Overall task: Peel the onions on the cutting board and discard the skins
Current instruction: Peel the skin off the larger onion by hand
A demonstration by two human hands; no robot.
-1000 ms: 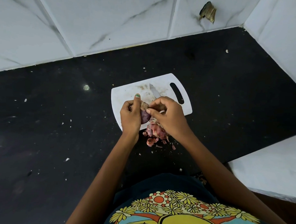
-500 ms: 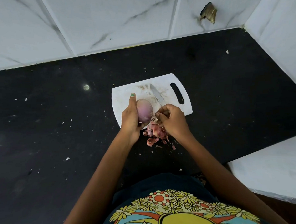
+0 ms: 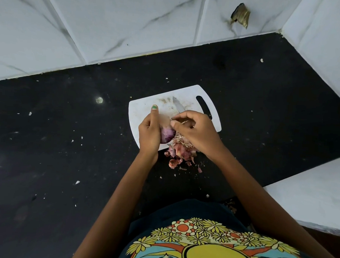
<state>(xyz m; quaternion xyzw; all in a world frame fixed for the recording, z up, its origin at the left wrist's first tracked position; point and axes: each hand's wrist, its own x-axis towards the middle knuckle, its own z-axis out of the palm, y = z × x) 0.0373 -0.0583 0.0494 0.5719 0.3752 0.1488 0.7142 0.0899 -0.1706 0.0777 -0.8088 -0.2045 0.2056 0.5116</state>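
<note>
A purple onion is held over the near edge of the white cutting board, gripped in my left hand. My right hand is at the onion's top, fingers pinched on a thin strip of dry skin. A knife blade sticks out past my right hand, its handle hidden under that hand. A heap of pink and brown onion skins lies on the black counter just below the board's near edge.
The black counter is strewn with small white crumbs. White marble tiles form the back wall, and another tiled wall stands at the right. A white ledge lies at the lower right.
My right hand came off the skin heap and rose back to the top of the onion, pinching skin. The onion turned in my left hand, showing its purple side.
</note>
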